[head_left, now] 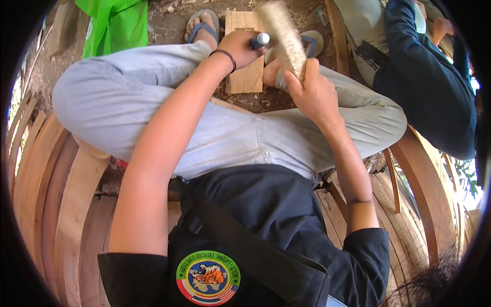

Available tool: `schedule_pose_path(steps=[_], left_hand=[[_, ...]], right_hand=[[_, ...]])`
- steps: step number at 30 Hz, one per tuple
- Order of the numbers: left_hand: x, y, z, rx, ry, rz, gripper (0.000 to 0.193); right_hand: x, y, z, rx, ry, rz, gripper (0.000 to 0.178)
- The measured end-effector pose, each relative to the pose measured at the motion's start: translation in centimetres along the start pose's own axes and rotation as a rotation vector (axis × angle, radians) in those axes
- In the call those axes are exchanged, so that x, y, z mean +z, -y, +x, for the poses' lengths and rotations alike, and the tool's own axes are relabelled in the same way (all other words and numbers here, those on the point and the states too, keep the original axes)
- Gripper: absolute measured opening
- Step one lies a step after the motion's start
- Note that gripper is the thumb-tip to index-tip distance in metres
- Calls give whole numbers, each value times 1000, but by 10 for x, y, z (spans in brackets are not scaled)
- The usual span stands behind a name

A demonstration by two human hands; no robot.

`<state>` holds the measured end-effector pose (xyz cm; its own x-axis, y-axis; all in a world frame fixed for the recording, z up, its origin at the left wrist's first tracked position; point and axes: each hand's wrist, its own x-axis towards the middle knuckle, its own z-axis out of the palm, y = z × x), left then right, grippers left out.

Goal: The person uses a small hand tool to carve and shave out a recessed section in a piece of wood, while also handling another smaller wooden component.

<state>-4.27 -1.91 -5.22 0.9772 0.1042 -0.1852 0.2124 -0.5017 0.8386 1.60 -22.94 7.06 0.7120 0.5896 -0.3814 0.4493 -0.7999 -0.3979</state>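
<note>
My left hand (239, 49) is wrapped round the dark handle of a chisel (260, 41), whose pale, round butt end faces up; its blade is hidden from this view. Below it, a light wooden block (244, 82) lies on the ground between my feet, with a cut notch near its far end. My right hand (314, 94) grips a rough wooden stick (284, 38), smeared by motion. The stick is raised just right of the chisel's butt and slants up toward the far left. I cannot tell whether the two touch.
My sandalled feet (204, 28) flank the block. A bright green bag (115, 25) lies at the far left. Someone in dark clothing (424, 87) sits close on my right. Wooden planks (76, 199) surround my seat, and wood chips litter the dirt.
</note>
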Motion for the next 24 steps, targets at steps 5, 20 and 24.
schedule_pose_path(steps=[5, 20, 24], left_hand=[[-4, -21, -7, 14, 257, 220, 17], [-16, -6, 10, -93, 45, 30, 31], [-24, -10, 19, -262, 35, 15, 43]], right_hand=[[2, -22, 1, 186, -84, 530, 50], [-7, -26, 7, 332, -104, 968, 45], [-4, -27, 7, 332, -95, 975, 45]])
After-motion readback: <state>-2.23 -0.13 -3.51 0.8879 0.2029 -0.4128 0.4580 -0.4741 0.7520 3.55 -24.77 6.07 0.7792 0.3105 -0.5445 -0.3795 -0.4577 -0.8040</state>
